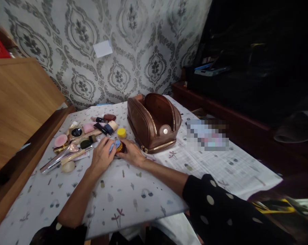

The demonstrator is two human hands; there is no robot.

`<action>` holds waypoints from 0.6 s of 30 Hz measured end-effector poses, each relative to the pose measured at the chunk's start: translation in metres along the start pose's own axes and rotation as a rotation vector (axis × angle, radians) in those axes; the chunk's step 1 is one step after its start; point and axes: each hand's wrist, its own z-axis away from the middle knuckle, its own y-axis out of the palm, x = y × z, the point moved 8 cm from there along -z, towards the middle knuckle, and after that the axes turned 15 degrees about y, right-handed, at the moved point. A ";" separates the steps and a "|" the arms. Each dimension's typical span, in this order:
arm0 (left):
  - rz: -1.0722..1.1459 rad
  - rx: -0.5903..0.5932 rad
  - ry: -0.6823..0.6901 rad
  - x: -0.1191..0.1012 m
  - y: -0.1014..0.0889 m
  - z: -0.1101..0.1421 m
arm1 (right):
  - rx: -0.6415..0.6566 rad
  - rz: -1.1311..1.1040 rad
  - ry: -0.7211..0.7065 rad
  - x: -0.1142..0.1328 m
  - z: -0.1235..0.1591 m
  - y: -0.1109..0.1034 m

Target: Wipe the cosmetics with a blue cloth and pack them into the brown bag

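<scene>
My left hand (102, 153) has its fingers closed around a small light-blue piece (115, 145), perhaps a cloth or sponge, which lies against a small amber jar (120, 147). From the other side, my right hand (132, 153) grips that jar near the table surface. Just behind my hands stands a round yellow-lidded pot (121, 132). A brown cosmetic bag (140, 123) sits upright beyond my right hand, its zipped top gaping wide. To the left of my left hand lies a pile of makeup, including a pink compact (61, 140), a silvery tube (54, 162) and a beige sponge (68, 166).
A white patterned cloth (133, 200) covers the table. At its right side lies a blurred-out flat item (207, 135). A wooden panel (21, 109) borders the left, and a dark red ledge (220, 112) runs along the right. Patterned wallpaper rises behind.
</scene>
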 end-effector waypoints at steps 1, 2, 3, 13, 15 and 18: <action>-0.001 0.008 -0.005 0.001 -0.001 0.000 | 0.000 0.000 -0.002 0.000 0.000 0.000; -0.005 0.014 -0.012 0.002 -0.002 0.000 | -0.001 0.003 0.004 0.000 -0.001 0.000; -0.011 0.019 -0.018 0.003 -0.002 0.000 | -0.004 0.007 0.011 -0.001 -0.001 0.001; -0.067 0.058 0.058 0.001 -0.007 -0.002 | 0.026 -0.003 0.069 -0.008 0.000 0.005; -0.048 0.065 0.104 -0.004 -0.008 -0.002 | 0.031 -0.005 0.076 -0.008 0.000 0.005; 0.000 0.056 0.165 -0.012 -0.010 -0.002 | 0.019 -0.015 0.060 -0.008 -0.001 0.004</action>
